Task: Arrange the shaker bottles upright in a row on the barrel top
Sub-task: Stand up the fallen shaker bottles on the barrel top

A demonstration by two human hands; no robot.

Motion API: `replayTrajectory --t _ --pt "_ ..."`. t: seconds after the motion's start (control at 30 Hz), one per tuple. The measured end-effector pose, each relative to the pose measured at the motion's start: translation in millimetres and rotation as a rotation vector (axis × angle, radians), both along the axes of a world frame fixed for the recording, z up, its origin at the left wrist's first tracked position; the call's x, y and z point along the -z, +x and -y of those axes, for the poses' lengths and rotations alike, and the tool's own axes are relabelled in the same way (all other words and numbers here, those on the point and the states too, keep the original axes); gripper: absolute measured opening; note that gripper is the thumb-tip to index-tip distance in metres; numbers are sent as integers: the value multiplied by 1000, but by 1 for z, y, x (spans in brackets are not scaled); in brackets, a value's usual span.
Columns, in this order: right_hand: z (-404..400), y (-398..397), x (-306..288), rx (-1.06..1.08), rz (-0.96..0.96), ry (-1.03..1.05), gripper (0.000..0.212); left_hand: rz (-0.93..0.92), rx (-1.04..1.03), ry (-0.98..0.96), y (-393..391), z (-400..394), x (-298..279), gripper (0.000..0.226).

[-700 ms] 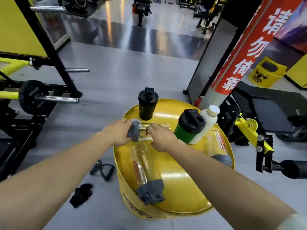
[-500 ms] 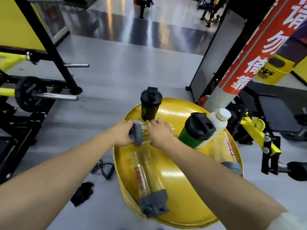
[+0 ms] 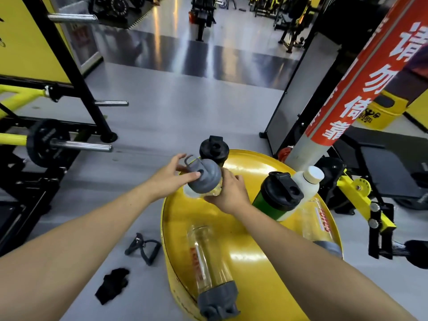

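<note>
A clear shaker with a grey lid (image 3: 205, 176) stands nearly upright at the far left of the yellow barrel top (image 3: 252, 242). My right hand (image 3: 231, 193) grips its body. My left hand (image 3: 171, 179) touches its lid with fingers spread. Just behind it a black shaker (image 3: 214, 150) stands upright. A green shaker with a black lid (image 3: 278, 195) and a white bottle (image 3: 305, 184) stand at the right. Two clear shakers lie on their sides: one near me (image 3: 210, 269), one at the right rim (image 3: 320, 225).
A red and white pillar (image 3: 361, 84) rises just behind the barrel. Yellow and black gym machines stand at the right (image 3: 370, 209) and a weight rack at the left (image 3: 48, 144). A black handle strap (image 3: 146, 247) and a black glove (image 3: 113, 286) lie on the grey floor.
The grey-lidded clear shaker has been raised from lying on its side to nearly upright. My right hand stays on its body; my left hand has opened over the lid.
</note>
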State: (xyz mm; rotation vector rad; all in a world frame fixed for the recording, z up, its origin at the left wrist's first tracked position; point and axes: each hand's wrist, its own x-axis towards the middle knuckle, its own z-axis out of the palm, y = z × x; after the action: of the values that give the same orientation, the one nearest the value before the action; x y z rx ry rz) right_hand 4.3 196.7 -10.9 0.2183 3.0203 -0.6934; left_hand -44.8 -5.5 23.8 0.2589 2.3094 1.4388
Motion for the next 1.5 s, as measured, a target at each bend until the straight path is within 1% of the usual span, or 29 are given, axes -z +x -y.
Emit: replayTrajectory --t 0.07,0.13,0.17,0.27,0.3,0.4,0.47,0.57,0.6,0.67,0.73,0.8,0.87,0.97,1.0,1.07,1.17,1.27,1.33,1.4,1.5 --pt "8 6 5 178 -60 -186 84 78 -11 129 5 -17 -6 85" --pt "15 12 12 324 -113 -280 81 101 5 147 11 -34 -7 79" --pt "16 14 15 350 -125 -294 81 86 5 144 13 -40 -5 79" --pt "15 25 23 315 -120 -331 81 48 -13 147 11 -49 5 96" --pt "13 30 24 304 -107 -342 81 44 -26 161 10 -50 8 98" --pt "9 38 27 279 -93 -371 82 -14 -29 96 15 -52 13 92" --pt "6 37 28 262 -117 -449 82 -56 -17 38 20 -51 16 92" --pt "2 34 28 255 -92 -516 88 -63 34 -54 24 -44 26 80" --pt "0 35 28 254 -63 -527 90 -53 64 -118 23 -39 31 77" --pt "-3 41 34 262 66 -478 88 -28 139 -273 24 -31 39 67" --pt "-8 54 36 184 247 -303 72 -63 267 -464 29 -23 44 57" --pt "-11 69 35 31 311 -64 62 -141 415 -589 35 -17 48 55" --pt "-13 85 31 -117 268 142 60 -223 549 -675 43 -12 53 64" --pt "-16 102 25 -425 217 309 74 -313 707 -724 54 -11 64 84" --pt "-17 106 25 -535 190 357 80 -323 737 -726 58 -12 66 88" --pt "-21 112 23 -674 141 459 88 -344 771 -740 64 -14 70 96" --pt "-27 116 23 -832 44 585 90 -361 773 -768 67 -18 76 104" --pt "-35 117 28 -989 -58 684 97 -387 796 -757 67 -22 77 105" --pt "-39 117 32 -1026 -49 690 98 -393 811 -760 70 -24 75 106" --pt "-42 115 34 -1012 2 625 98 -398 801 -754 71 -25 74 104" --pt "-47 119 32 -878 63 464 98 -397 717 -702 71 -21 72 97"
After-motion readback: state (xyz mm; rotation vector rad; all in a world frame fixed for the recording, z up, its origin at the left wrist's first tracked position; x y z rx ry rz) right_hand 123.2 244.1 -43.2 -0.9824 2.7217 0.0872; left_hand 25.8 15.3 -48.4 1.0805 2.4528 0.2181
